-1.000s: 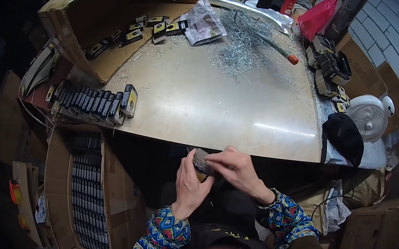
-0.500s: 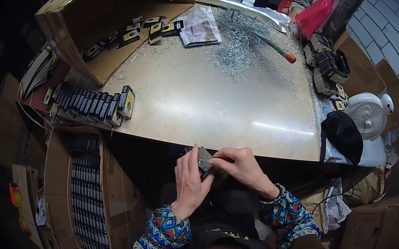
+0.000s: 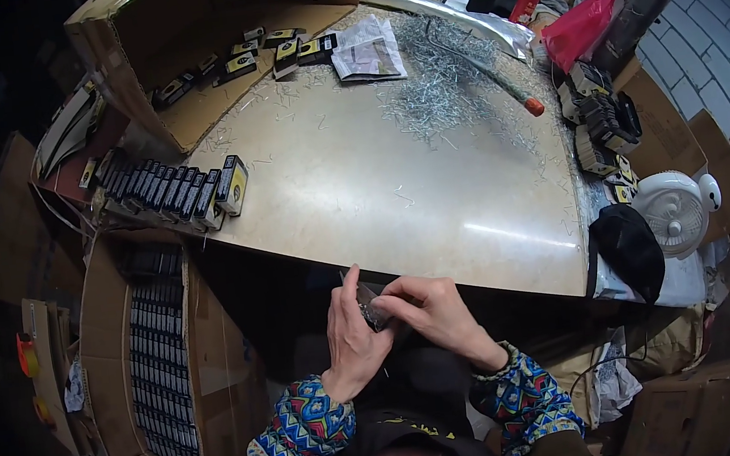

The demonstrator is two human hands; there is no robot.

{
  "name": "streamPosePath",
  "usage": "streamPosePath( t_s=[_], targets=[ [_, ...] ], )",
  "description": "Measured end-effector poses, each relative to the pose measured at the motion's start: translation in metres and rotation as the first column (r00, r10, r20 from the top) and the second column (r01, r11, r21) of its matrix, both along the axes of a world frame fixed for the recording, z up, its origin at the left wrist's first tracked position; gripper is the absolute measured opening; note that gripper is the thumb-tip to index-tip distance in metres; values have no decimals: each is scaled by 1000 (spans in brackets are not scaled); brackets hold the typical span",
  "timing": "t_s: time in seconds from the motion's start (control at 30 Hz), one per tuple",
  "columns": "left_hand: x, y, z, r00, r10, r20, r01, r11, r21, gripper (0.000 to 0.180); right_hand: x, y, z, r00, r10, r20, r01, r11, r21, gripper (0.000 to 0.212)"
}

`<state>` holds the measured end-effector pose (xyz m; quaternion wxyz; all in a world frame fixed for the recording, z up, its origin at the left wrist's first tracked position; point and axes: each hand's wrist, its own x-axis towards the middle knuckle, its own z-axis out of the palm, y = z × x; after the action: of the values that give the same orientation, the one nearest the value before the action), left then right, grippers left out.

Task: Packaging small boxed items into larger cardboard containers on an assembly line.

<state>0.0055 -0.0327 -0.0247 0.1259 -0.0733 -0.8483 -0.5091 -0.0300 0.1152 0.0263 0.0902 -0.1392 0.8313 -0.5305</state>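
Note:
In front of the table's near edge, my left hand (image 3: 355, 337) is wrapped round a small open carton (image 3: 371, 308). Its grey flap stands up, and shiny bits show at its mouth. My right hand (image 3: 438, 312) pinches at the same carton from the right, thumb and forefinger at its opening; whether a loose piece is between them is hidden. On the far right part of the table (image 3: 326, 205) lies a heap of thin silvery wire pieces (image 3: 431, 99). A row of small black and yellow boxes (image 3: 167, 192) stands along the left edge.
A large cardboard box (image 3: 180, 145) lies open at the back left with small boxes inside. Below left, another carton (image 3: 113, 383) holds many packed boxes. A red-tipped rod (image 3: 512, 94) crosses the heap. A white fan (image 3: 672, 215) and a black cloth item (image 3: 627, 252) are at right.
My right hand has moved slightly left and closer over the carton's mouth. My left hand has turned and shifted a little to the right, covering more of the carton.

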Motion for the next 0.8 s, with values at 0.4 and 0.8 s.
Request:
streamPosePath(
  t_s=[0.4,0.8],
  targets=[
    [-1,-8,6,994,-102,-46,100,994,-53,98,-22,27,7,962,-188,-196,218,965,143,13],
    [-5,-11,5,967,-53,249,4,981,193,77,-8,22,2,925,58,-375,-84,995,-53,27]
  ],
)
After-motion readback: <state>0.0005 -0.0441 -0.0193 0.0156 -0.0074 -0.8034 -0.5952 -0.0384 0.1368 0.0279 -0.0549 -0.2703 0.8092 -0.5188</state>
